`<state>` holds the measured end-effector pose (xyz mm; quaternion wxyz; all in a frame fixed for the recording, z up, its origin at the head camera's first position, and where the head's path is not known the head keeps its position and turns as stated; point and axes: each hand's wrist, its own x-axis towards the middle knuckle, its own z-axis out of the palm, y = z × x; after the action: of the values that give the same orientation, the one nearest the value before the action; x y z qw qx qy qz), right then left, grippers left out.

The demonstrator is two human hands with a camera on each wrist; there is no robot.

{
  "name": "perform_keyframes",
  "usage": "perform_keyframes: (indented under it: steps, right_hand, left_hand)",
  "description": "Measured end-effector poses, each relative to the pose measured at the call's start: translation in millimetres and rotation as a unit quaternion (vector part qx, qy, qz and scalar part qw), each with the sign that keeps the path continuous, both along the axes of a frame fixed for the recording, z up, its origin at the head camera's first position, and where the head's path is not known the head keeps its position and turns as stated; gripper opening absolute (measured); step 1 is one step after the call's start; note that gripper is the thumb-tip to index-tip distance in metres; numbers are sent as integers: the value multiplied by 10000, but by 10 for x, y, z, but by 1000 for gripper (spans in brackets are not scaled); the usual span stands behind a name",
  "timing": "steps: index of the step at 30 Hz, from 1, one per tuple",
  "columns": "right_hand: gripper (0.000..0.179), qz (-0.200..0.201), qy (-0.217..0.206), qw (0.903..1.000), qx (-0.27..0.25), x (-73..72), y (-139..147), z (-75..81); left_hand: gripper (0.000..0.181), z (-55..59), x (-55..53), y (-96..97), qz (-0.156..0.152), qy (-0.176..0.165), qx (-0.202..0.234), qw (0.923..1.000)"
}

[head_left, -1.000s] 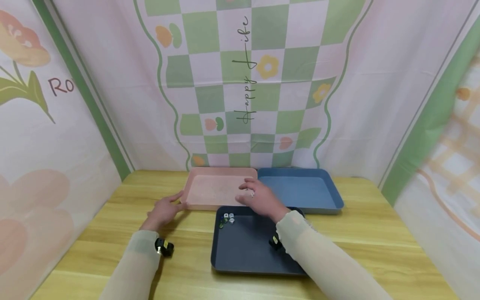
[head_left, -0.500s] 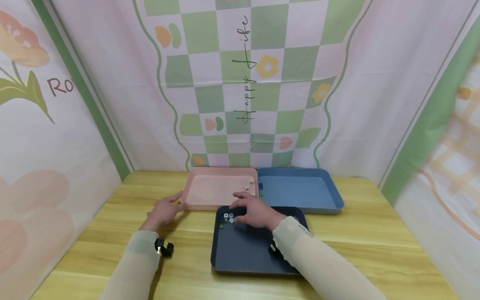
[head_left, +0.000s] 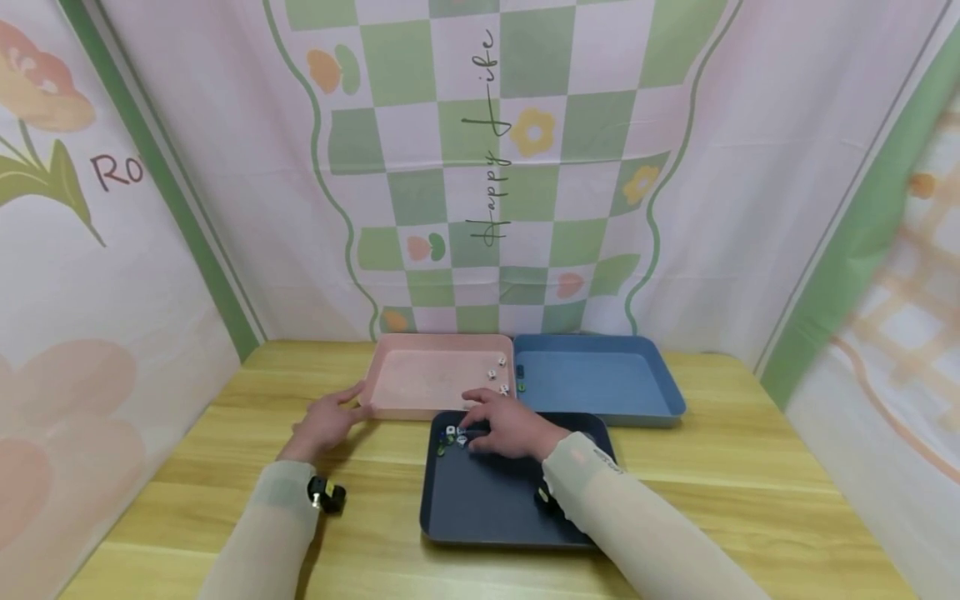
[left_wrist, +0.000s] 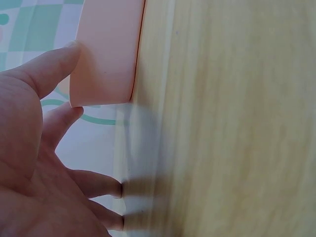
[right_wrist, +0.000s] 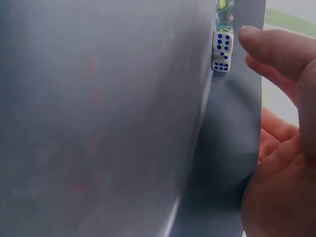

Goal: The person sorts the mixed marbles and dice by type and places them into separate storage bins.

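Note:
My left hand [head_left: 324, 423] touches the near-left corner of the pink tray [head_left: 408, 375] with thumb and index finger, its other fingers spread. In the left wrist view, the thumb tip lies at the tray's rim. My right hand [head_left: 513, 427] is over the far part of the dark grey tray [head_left: 510, 500], thumb and fingers apart. Close to its fingertips, in the far-left corner, are white dice [right_wrist: 223, 43] with blue dots and glass marbles [right_wrist: 225, 18]. Several white dice [head_left: 492, 375] lie at the pink tray's right end, some partly hidden by the hand.
A blue tray [head_left: 607, 383] stands right of the pink one, with a green marble [head_left: 522, 387] and a small dark blue piece [head_left: 521, 372] at its left end. The trays sit on a wooden table [head_left: 757, 483], backed by a patterned cloth [head_left: 607, 192].
My right hand has drawn back from above the pink tray to the dice in the dark tray, uncovering dice and the blue tray's small pieces. The left hand has stayed in place.

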<state>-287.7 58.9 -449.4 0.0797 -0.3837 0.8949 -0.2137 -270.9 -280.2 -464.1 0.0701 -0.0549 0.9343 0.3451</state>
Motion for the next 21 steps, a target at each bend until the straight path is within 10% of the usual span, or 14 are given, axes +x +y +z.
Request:
perform_keyframes:
  steps: [21]
  right_hand:
    - [8, 84, 287, 9973, 674, -1, -41, -35]
  left_hand:
    - [70, 0, -4, -5, 35, -21, 44, 10000]
